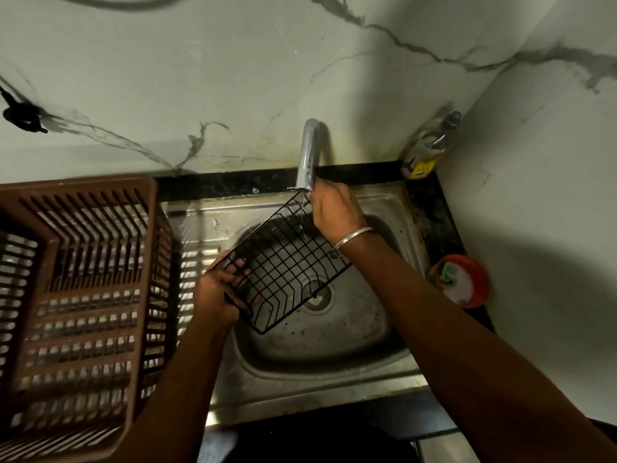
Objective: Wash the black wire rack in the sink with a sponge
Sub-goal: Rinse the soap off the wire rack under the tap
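The black wire rack [287, 259] hangs tilted over the steel sink [334, 359], its far end under the tap spout [309, 155]. A thin stream of water falls from the spout onto the rack. My left hand [218, 292] grips the rack's near left edge, fingers curled through the wires. My right hand [334, 208] is up at the spout's tip by the rack's far corner; whether it holds the rack or the tap is hidden. A green sponge [449, 274] lies in an orange soap tub [474, 285] on the counter to the right.
A brown plastic dish basket [76, 295] fills the draining board to the left. A dish-soap bottle [430, 145] stands in the back right corner. Marbled wall tiles rise behind the sink and on the right. The drain [317, 295] shows below the rack.
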